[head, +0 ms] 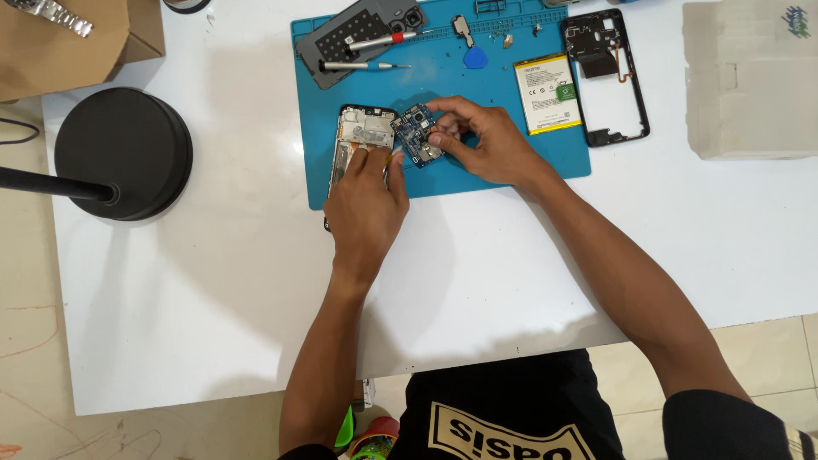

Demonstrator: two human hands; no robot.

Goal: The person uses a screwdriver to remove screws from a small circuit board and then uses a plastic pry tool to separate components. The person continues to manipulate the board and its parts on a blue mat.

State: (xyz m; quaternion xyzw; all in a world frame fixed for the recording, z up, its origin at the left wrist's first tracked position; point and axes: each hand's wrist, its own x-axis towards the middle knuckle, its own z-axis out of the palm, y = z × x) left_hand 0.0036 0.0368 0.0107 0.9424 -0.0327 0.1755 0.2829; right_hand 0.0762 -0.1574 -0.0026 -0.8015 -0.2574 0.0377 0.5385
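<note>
Right hand (pixel 481 140) pinches the blue circuit board (pixel 416 136) firmly; left hand (pixel 366 200), closed, pins the opened phone (pixel 362 136) just beside. Advise lifting the board level, without flexing.

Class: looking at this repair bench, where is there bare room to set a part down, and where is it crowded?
Free: white table between the round black lamp base, blue rubber mat and near edge. Crowded: the mat's top, around the opened phone, blue circuit board, left hand and right hand.
</note>
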